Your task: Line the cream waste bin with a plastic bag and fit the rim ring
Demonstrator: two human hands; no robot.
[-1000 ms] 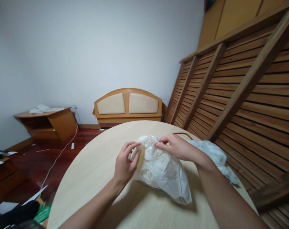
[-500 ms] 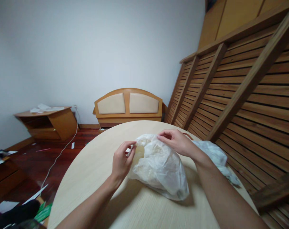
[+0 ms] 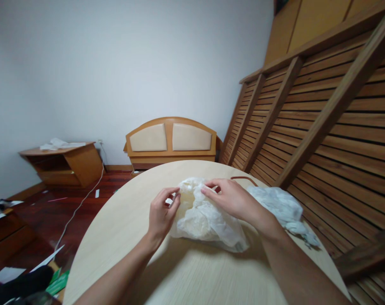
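While its crumpled mouth is held between two bare hands, a white plastic bag point(image 3: 211, 226) is seen resting on a pale round table point(image 3: 116, 237), with a yellowish interior exposed toward the left. Its left edge is pinched by the left hand point(image 3: 160, 214), whose thumb and forefinger are brought nearly together on the film. Gathered film at the top is clamped between the thumb and fingers of the right hand point(image 3: 232, 199). Just beyond the right forearm, a second, bluish-white bag point(image 3: 275, 203) is set near the table's edge, close to a thin reddish-brown loop point(image 3: 243, 178). Past the table, an arched wooden headboard point(image 3: 169, 135) with two cream panels is placed before a pale wall point(image 3: 163, 63), and a large slatted wooden frame point(image 3: 332, 135) is tilted along the right side. On the left, white material point(image 3: 60, 144) is laid on a low wooden cabinet point(image 3: 79, 165), with a white cord point(image 3: 79, 203) strung across the dark red floor point(image 3: 84, 186). At lower left, a green item point(image 3: 59, 283) is pictured near black fabric point(image 3: 30, 279), its surface markings too blurred to be read.
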